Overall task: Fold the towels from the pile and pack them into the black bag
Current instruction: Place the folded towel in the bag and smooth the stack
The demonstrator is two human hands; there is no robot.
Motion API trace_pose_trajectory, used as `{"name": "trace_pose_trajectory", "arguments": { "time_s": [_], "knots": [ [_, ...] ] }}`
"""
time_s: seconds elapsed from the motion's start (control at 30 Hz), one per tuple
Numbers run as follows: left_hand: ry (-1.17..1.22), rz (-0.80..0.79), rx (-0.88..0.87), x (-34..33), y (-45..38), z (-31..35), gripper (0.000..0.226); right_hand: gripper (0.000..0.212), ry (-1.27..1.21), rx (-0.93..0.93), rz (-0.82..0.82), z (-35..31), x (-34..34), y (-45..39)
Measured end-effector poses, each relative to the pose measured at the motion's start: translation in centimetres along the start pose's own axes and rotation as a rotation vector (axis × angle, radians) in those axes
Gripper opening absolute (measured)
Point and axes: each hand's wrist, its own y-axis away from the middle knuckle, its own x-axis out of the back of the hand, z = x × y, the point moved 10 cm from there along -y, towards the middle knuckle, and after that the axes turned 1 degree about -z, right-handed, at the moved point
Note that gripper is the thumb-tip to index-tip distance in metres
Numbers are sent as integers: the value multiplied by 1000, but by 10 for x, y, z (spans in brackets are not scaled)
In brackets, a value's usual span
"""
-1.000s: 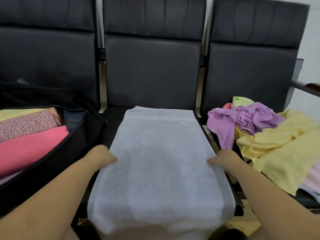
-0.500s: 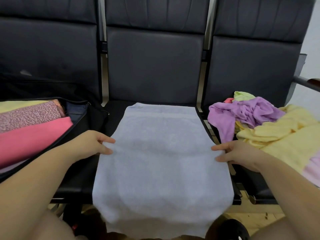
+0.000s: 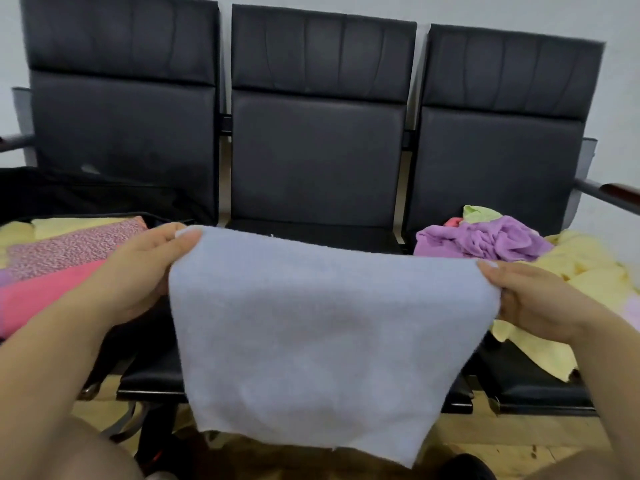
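A pale blue-grey towel (image 3: 318,334) hangs in the air in front of the middle seat, doubled over. My left hand (image 3: 145,271) pinches its upper left corner and my right hand (image 3: 533,299) pinches its upper right corner. The black bag (image 3: 104,199) lies open on the left seat, holding folded towels: a pink one (image 3: 41,296), a speckled pink one (image 3: 72,247) and a pale yellow one (image 3: 69,225). The pile on the right seat shows a purple towel (image 3: 485,240), a yellow towel (image 3: 595,271) and a light green one (image 3: 479,213).
Three joined black padded chairs (image 3: 318,157) stand against a pale wall. A wooden armrest (image 3: 620,194) juts out at the far right. Yellowish floor (image 3: 502,441) shows below the seats. My knees fill the bottom corners.
The towel lay flat on the middle seat with my hands at its side edges. Both hands have since gripped it and lifted it off the seat, so it hangs folded between them.
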Motion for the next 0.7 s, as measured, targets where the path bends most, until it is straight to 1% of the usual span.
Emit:
{"name": "trace_pose_trajectory", "arguments": {
  "time_s": [0.03, 0.07, 0.1, 0.13, 0.17, 0.23, 0.27, 0.33, 0.37, 0.4, 0.43, 0.5, 0.53, 0.6, 0.63, 0.67, 0.7],
  "knots": [
    [132, 34, 20, 2, 3, 5, 31, 68, -84, 29, 13, -13, -1, 6],
    [221, 82, 73, 7, 5, 2, 31, 42, -151, 62, 60, -24, 3, 8],
    [267, 134, 148, 13, 4, -6, 37, 21, -180, 68, 124, -33, 5, 12],
    [261, 168, 205, 17, 5, -11, 46, 19, -192, 74, 183, -37, 9, 13],
    [238, 172, 206, 19, 3, -14, 48, 22, -167, 79, 222, -38, 11, 14],
    [166, 172, 121, 19, -2, -11, 26, 22, -41, 101, 285, -38, 11, 8],
    [4, 194, 77, 24, -6, -11, 23, 21, 66, 93, 317, -32, 12, 3],
    [-426, 220, 18, 28, -12, -9, 17, 17, 367, 64, 392, -24, 17, -6],
    [-587, 208, 7, 27, -15, -10, 14, 18, 513, 60, 421, -25, 18, -10],
    [-670, 186, 11, 26, -20, -13, 14, 22, 625, 62, 437, -26, 18, -15],
    [-700, 165, 28, 23, -25, -18, 17, 27, 699, 60, 447, -27, 17, -20],
    [-732, 168, 67, 18, -34, -25, 26, 34, 749, 46, 497, -26, 21, -31],
    [-694, 178, 87, 15, -40, -31, 27, 33, 716, 36, 517, -24, 23, -39],
    [-483, 214, 125, 11, -52, -43, 23, 26, 581, 47, 532, -16, 24, -56],
    [-372, 246, 137, 10, -58, -50, 22, 26, 536, 50, 549, -13, 24, -65],
    [-298, 274, 130, 9, -65, -55, 21, 28, 549, 42, 582, -12, 24, -74],
    [-277, 308, 102, 7, -73, -59, 19, 31, 583, 27, 620, -10, 25, -82]
  ]
}}
